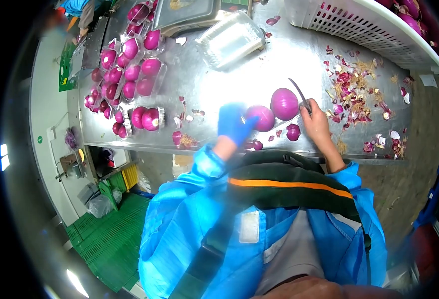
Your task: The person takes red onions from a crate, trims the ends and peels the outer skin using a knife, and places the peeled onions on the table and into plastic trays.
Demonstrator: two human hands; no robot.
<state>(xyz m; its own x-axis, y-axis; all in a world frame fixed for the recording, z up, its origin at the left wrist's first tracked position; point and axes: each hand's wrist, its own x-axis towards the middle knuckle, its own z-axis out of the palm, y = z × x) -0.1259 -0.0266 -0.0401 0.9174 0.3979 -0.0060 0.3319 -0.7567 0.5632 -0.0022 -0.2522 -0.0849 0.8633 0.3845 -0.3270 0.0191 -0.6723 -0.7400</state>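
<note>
My left hand (233, 123), in a blue glove, is blurred beside a peeled red onion (262, 119). Its thumb side meets or overlaps the onion's left edge; whether it grips the onion I cannot tell. A larger red onion (284, 103) sits just behind and to the right. My bare right hand (316, 121) is closed around a knife (299, 92), its thin dark blade pointing up and to the left beside the larger onion. Near the table's front edge lie a small dark red onion (292, 132) and another small purple piece (257, 144).
Clear packs of red onions (131, 74) crowd the metal table's (194, 134) left side. An empty clear plastic tray (231, 41) stands at the back beside a scale (187, 15). Skins and roots (354, 87) litter the right, below a white crate (364, 35) of onions.
</note>
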